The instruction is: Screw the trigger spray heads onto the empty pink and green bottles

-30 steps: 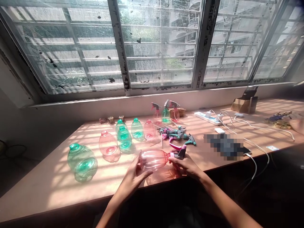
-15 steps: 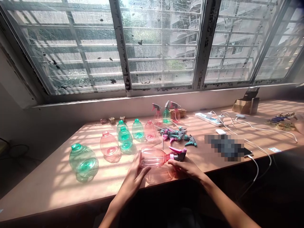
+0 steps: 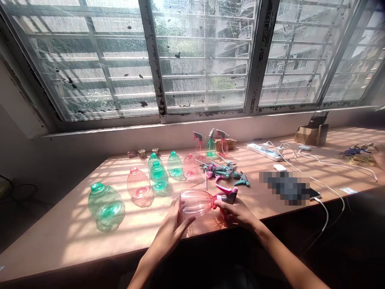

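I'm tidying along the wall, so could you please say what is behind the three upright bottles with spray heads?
The wall is behind all three. A brown basket-like object sits behind the rightmost pink bottle, which partly covers it; its contents, if any, can't be seen.

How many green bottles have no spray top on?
4: the front-left bottle, the middle bottle, the back bottle partly hidden behind it, and the right bottle beside those. I see no others.
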The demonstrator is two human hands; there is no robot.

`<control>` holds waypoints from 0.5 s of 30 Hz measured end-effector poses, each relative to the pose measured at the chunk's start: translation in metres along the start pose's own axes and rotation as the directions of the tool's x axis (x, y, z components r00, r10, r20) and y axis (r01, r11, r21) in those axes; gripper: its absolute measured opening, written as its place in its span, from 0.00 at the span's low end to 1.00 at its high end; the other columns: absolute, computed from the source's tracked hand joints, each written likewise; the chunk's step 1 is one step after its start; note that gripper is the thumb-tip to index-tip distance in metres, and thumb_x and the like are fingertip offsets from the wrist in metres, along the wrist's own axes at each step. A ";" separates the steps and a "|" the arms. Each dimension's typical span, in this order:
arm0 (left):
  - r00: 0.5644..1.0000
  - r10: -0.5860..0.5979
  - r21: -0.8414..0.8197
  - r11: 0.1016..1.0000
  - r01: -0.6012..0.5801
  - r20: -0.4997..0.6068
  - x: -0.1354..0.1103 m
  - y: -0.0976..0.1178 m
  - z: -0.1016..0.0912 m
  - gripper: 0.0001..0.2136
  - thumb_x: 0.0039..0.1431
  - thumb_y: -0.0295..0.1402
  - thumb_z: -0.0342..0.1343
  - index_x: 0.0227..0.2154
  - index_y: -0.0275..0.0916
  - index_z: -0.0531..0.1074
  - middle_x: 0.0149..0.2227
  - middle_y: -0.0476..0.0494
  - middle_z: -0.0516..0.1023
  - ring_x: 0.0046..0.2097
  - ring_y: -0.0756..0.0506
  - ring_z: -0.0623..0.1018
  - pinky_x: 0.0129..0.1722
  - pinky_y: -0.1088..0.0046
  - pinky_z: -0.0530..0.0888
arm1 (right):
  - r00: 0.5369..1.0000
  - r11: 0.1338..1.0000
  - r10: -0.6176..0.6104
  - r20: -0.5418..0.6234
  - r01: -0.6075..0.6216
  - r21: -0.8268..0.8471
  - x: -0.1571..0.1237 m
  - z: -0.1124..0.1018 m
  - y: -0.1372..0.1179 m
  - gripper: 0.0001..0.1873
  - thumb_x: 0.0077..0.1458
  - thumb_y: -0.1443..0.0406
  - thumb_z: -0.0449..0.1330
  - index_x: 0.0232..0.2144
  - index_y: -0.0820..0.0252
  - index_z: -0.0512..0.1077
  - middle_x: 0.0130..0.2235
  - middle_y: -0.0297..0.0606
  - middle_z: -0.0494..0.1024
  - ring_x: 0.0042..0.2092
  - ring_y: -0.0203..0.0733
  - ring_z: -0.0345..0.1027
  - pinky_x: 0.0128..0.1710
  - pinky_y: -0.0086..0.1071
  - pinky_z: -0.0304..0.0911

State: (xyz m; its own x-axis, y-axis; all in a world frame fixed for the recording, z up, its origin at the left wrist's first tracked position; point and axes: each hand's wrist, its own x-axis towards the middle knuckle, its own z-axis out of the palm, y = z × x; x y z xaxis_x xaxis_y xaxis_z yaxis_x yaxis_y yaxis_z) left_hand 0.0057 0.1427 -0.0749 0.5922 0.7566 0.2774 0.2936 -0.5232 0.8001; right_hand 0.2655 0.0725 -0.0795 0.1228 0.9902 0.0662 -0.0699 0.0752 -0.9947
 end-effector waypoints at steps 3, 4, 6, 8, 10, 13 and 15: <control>0.999 0.041 0.070 0.997 -0.041 0.001 -0.002 -0.002 0.003 0.38 0.69 0.46 0.52 0.74 0.49 0.37 0.71 0.34 0.57 0.70 0.34 0.63 0.67 0.52 0.63 | 0.999 0.999 -0.037 0.000 0.037 0.036 0.003 -0.001 0.001 0.22 0.52 0.48 0.70 0.25 0.62 0.77 0.17 0.31 0.69 0.18 0.32 0.58 0.19 0.28 0.49; 0.999 0.052 0.076 0.996 -0.051 -0.007 -0.003 -0.003 0.004 0.37 0.70 0.46 0.51 0.73 0.51 0.36 0.72 0.36 0.56 0.70 0.34 0.63 0.67 0.52 0.64 | 0.999 0.998 -0.040 -0.002 0.040 0.048 0.004 -0.001 0.002 0.22 0.52 0.48 0.70 0.24 0.62 0.76 0.17 0.31 0.69 0.18 0.32 0.58 0.18 0.27 0.48; 0.999 0.052 0.069 0.996 -0.052 -0.005 -0.005 -0.006 0.005 0.37 0.71 0.45 0.50 0.73 0.55 0.33 0.74 0.38 0.52 0.70 0.35 0.64 0.67 0.53 0.64 | 0.999 0.996 -0.044 -0.017 0.045 0.076 0.005 -0.002 0.005 0.22 0.51 0.48 0.70 0.25 0.61 0.76 0.19 0.31 0.70 0.18 0.33 0.59 0.18 0.27 0.49; 1.000 0.019 0.046 0.999 -0.019 0.006 -0.006 -0.008 0.005 0.41 0.69 0.46 0.53 0.73 0.53 0.30 0.73 0.36 0.53 0.69 0.35 0.65 0.67 0.51 0.63 | 0.999 0.995 -0.036 -0.021 0.038 0.097 0.004 -0.003 0.008 0.22 0.50 0.48 0.71 0.28 0.61 0.76 0.19 0.30 0.70 0.19 0.33 0.59 0.18 0.27 0.50; 1.000 -0.013 0.011 1.000 0.013 0.006 -0.006 -0.008 0.004 0.46 0.67 0.47 0.57 0.73 0.50 0.28 0.72 0.33 0.57 0.68 0.34 0.67 0.67 0.50 0.63 | 1.000 0.997 -0.008 0.001 0.008 0.082 0.003 -0.004 0.010 0.22 0.50 0.48 0.71 0.29 0.61 0.75 0.18 0.29 0.69 0.19 0.32 0.58 0.18 0.26 0.48; 1.000 0.001 -0.028 1.000 0.000 0.017 -0.003 -0.007 0.002 0.45 0.65 0.47 0.58 0.74 0.47 0.34 0.71 0.31 0.57 0.68 0.34 0.66 0.67 0.52 0.63 | 1.000 0.998 0.012 0.025 -0.014 0.063 0.001 -0.005 0.010 0.21 0.52 0.49 0.71 0.30 0.61 0.75 0.21 0.30 0.71 0.19 0.30 0.56 0.18 0.27 0.45; 0.999 0.036 -0.005 0.999 -0.035 0.019 -0.002 -0.007 0.001 0.43 0.66 0.46 0.58 0.73 0.49 0.37 0.73 0.33 0.52 0.70 0.34 0.63 0.68 0.53 0.61 | 1.000 0.995 -0.001 0.014 -0.001 0.101 0.002 -0.006 0.010 0.22 0.50 0.49 0.72 0.34 0.60 0.73 0.25 0.32 0.74 0.19 0.30 0.57 0.18 0.27 0.46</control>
State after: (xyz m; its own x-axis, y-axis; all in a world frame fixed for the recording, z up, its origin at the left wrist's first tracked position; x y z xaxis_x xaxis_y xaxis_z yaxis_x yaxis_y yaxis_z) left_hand 0.0037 0.1444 -0.0815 0.6166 0.7298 0.2953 0.2688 -0.5478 0.7923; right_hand 0.2705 0.0749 -0.0901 0.1090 0.9917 0.0679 -0.1697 0.0859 -0.9817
